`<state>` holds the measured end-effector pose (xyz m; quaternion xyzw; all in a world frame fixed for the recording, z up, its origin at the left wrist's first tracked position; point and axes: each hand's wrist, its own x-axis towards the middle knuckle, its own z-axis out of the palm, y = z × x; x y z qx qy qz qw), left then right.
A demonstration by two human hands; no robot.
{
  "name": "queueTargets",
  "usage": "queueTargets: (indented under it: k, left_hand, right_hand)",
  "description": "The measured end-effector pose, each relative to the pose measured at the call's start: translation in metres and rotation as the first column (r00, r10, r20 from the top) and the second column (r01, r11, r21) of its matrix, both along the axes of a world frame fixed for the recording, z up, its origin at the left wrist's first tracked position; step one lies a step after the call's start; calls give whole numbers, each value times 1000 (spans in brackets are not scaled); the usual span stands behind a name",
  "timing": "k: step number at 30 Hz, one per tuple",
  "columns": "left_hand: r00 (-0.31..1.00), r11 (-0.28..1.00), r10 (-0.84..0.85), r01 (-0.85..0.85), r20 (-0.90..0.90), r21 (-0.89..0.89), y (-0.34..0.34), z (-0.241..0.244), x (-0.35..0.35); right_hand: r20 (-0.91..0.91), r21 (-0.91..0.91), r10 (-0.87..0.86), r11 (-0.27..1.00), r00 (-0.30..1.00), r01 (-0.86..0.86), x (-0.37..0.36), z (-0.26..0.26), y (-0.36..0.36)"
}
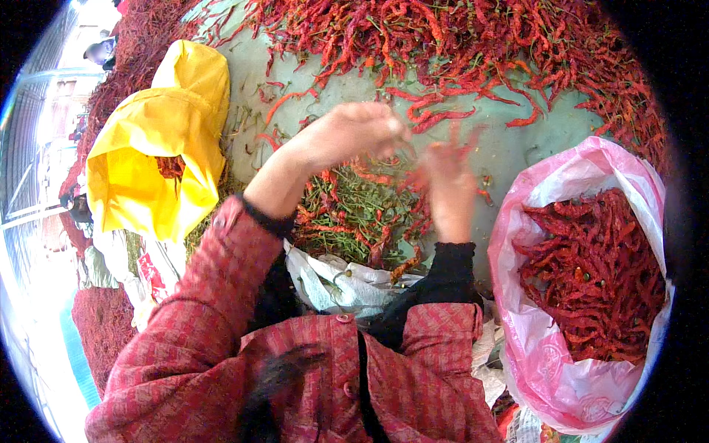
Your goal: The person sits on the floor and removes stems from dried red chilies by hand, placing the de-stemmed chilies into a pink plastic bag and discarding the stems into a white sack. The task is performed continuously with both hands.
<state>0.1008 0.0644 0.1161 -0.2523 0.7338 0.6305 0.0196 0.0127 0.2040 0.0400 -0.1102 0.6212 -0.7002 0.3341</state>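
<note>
My left hand (363, 130) is bent at the wrist with its fingers curled, above a heap of green chili stems mixed with red chilies (354, 221). Motion blur hides whether anything sits between those fingers. Just to its right, my right hand (448, 163) is strongly blurred, its fingers pointing away from me. Reddish streaks show around its fingertips, and I cannot tell whether they are chilies in its grip. Several wrinkled red chilies (437, 111) lie on the green sheet (493, 149) beyond my hands. A white plastic sack (338, 277) borders the stem heap near my lap.
A large pile of dried red chilies (443, 39) spreads across the far side. At right, a pink-and-white plastic bag (515, 232) holds red chilies (598, 277). A yellow sack (160, 122) gapes at left, with a few chilies inside. Farther left, a person (101, 52) is near more chilies.
</note>
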Motion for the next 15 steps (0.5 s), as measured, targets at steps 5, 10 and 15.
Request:
queueTargets:
  k: [5,10,15]
  left_hand:
    - [920,428,-168,391,354,-815,-18,-77,-40]
    - [935,445,67,285,349,-849,-8,-117,-75]
    - [978,664,52,117,201,-739,-30,-95,-57]
  right_hand:
    - [412,-168,-208,940,887,298,-13,5,4]
    - [232,-34,-178,981,956,191,-13,11,4]
    - [319,-79,-173,975,932,208,-15,9,5]
